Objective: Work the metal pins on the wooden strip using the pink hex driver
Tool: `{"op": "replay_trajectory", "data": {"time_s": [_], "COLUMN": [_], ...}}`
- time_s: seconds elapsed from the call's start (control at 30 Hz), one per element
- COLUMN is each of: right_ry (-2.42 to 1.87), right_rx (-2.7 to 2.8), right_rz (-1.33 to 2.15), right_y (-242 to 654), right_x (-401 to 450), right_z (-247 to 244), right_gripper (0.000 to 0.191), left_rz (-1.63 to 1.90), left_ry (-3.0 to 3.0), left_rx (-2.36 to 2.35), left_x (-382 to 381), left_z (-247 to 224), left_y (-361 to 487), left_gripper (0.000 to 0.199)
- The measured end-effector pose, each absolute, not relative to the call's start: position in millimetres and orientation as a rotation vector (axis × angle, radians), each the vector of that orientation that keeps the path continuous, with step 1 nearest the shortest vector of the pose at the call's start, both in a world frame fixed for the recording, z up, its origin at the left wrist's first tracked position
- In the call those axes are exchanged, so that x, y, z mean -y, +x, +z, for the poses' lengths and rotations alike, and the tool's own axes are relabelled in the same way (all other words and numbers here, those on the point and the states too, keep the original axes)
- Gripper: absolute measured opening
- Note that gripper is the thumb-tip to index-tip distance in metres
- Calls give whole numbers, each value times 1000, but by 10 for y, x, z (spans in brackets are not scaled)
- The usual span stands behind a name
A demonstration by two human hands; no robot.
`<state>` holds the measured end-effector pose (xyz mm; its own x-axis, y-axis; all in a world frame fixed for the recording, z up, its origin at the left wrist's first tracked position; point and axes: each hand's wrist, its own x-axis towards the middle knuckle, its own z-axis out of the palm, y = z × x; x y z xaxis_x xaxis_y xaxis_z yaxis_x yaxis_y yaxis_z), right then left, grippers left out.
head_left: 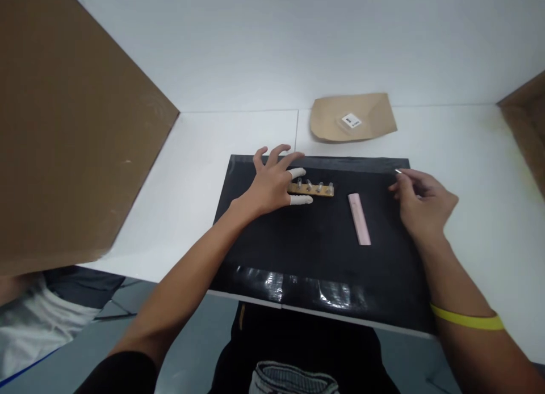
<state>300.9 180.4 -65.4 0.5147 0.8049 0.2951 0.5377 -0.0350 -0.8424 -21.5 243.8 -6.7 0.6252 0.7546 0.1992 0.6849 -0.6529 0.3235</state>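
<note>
My left hand (275, 184) reaches over the left end of a small wooden strip (313, 190) that bears several clear pegs. White covers sit on its thumb and index finger, which lie on either side of the strip; the other fingers are spread. At the right edge of the black mat (298, 240), my right hand (426, 204) pinches a small, thin, light-coloured piece (398, 171) between thumb and index finger. A pink bar-shaped object (360, 219) lies on the mat between the hands, touched by neither.
Behind the mat, a brown paper sheet (374, 117) holds a small clear container with a white label (351, 120). Brown panels stand at the left (85, 127) and far right. Part of another person (38, 314) shows at the lower left.
</note>
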Motion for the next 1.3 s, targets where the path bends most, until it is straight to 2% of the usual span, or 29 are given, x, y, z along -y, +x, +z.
{"op": "replay_trajectory", "data": {"time_s": [0.13, 0.23, 0.4, 0.6, 0.77, 1.1, 1.17, 1.3], "right_ry": [-1682, -1669, -1680, -1721, -1734, -1749, -1750, -1737], "right_rx": [1152, 1147, 1167, 1207, 1289, 1329, 1324, 1336], "right_rz": [371, 413, 460, 505, 552, 547, 550, 550], "right_y": [2969, 2970, 2984, 3007, 3010, 3008, 3011, 3010], "right_x": [-1776, -1765, -1771, -1790, -1786, -1806, -1807, -1802], "right_z": [-629, -639, -649, -649, -643, -679, -686, -670], "right_gripper": [30, 31, 29, 31, 29, 30, 30, 28], "left_rz": [504, 519, 517, 481, 427, 296, 264, 220], "left_ry": [2723, 2718, 2649, 2595, 2551, 2460, 2474, 2485], "left_rx": [-1170, -1169, -1222, -1239, -1247, -1244, -1236, -1236], "left_x": [-2433, -2422, -2403, -2414, -2417, -2365, -2354, -2360], "left_z": [-131, -170, -165, -127, -126, -41, -26, 8], "left_y": [-121, -67, -15, -68, -77, -32, -45, -81], "left_gripper": [32, 23, 17, 22, 14, 21, 33, 77]}}
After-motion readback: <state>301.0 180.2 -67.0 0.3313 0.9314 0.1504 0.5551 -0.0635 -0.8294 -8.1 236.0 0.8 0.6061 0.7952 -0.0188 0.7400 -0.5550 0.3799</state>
